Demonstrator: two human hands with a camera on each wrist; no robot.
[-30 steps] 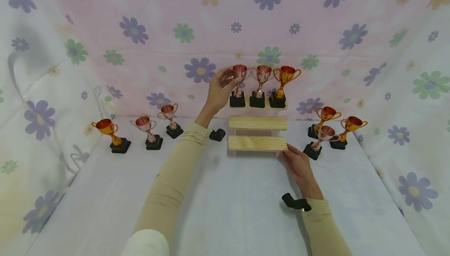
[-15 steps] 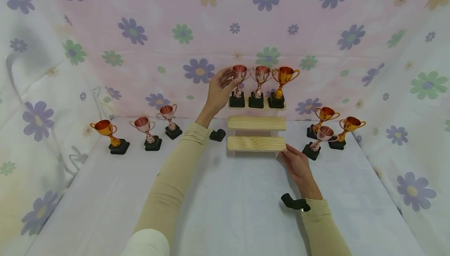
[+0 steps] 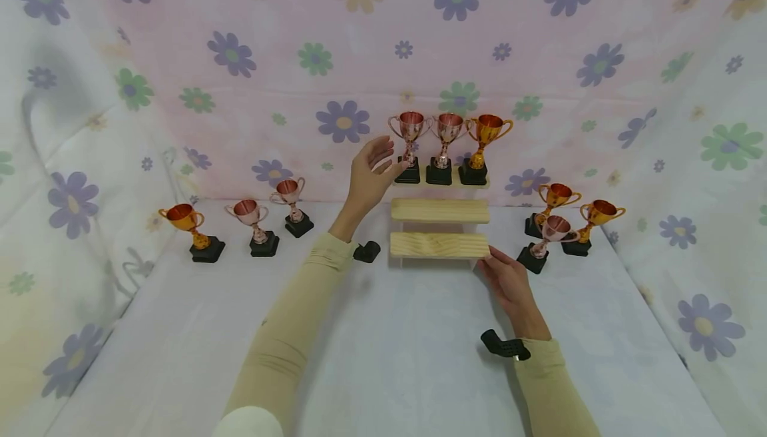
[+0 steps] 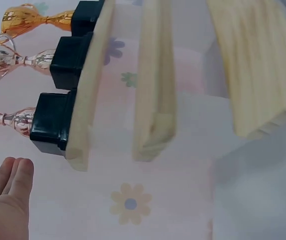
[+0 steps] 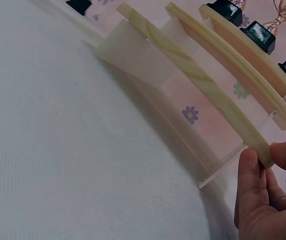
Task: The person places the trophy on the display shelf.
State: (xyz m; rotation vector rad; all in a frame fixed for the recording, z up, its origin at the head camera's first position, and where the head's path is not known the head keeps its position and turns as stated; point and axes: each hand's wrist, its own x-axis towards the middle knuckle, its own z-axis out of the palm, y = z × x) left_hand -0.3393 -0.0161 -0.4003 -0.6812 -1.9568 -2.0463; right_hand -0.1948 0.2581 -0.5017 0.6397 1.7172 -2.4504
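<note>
A three-step display stand with wooden planks (image 3: 440, 246) stands at the middle of the table's back. On its top step, side by side, are a rose-gold trophy cup (image 3: 411, 128), a second rose-gold trophy cup (image 3: 448, 128) and a gold trophy cup (image 3: 489, 129), all upright on black bases. My left hand (image 3: 370, 180) is just left of the leftmost trophy, fingers loosely bent, holding nothing; the thumb tip overlaps its base in the head view. With thumb and fingers, my right hand (image 5: 267, 200) pinches the right end of the lowest plank (image 5: 202, 82).
On the table's left stand a gold trophy (image 3: 184, 218) and two rose-gold ones (image 3: 248, 214). Right of the stand, two gold trophies (image 3: 601, 212) and a rose-gold one (image 3: 555, 229) are grouped closely. A flowered cloth (image 3: 269, 90) hangs behind and at both sides.
My left hand has let go of the leftmost trophy's cup and moved slightly down and left. The trophy stays on the top step. My right hand keeps its hold on the lowest plank.
</note>
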